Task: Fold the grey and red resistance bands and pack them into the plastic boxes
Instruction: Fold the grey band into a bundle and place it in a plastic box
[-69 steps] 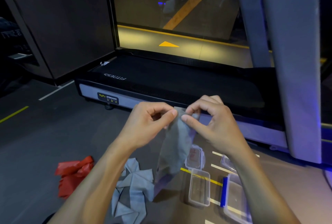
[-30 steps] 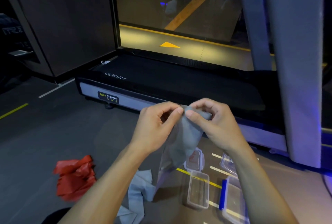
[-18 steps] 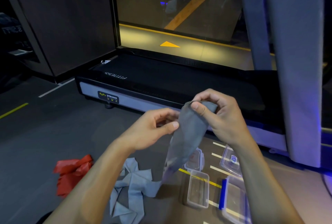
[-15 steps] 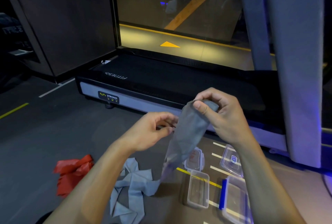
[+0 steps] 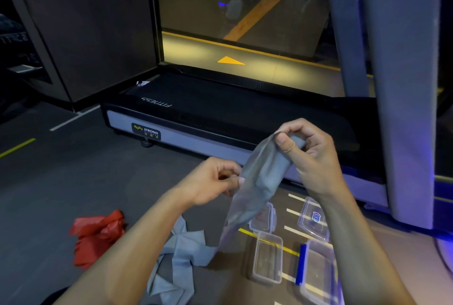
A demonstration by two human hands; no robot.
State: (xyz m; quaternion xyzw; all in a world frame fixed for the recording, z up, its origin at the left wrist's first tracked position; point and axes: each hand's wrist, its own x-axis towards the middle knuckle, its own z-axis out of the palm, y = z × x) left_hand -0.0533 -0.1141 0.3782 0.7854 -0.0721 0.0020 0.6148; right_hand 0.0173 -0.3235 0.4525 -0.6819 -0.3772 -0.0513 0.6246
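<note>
Treadmill [image 5: 220, 113]: black deck with grey side panel, standing on the floor beyond the hands; a grey upright post [image 5: 402, 84] rises at right.

Floor [image 5: 61, 182]: dark grey, marked with white and yellow lines.

Grey band [image 5: 259, 182]: long strip, upper end raised in both hands, the rest hanging down to a loose, crumpled heap on the floor between the forearms.

Red band [image 5: 95, 236]: crumpled heap on the floor at left, well apart from the boxes.

Plastic boxes: one open clear box [image 5: 268, 257] on the floor to the right of the grey heap; a larger box with a blue clip [image 5: 318, 273] just beside it; two clear lids [image 5: 313, 219] lie beyond them.

Right hand [image 5: 311, 155]: raised, grip closed, thumb and curled fingers pinching the top end of the grey band.

Left hand [image 5: 213, 182]: lower, fingers curled, grip pinching the band's edge partway down.
</note>
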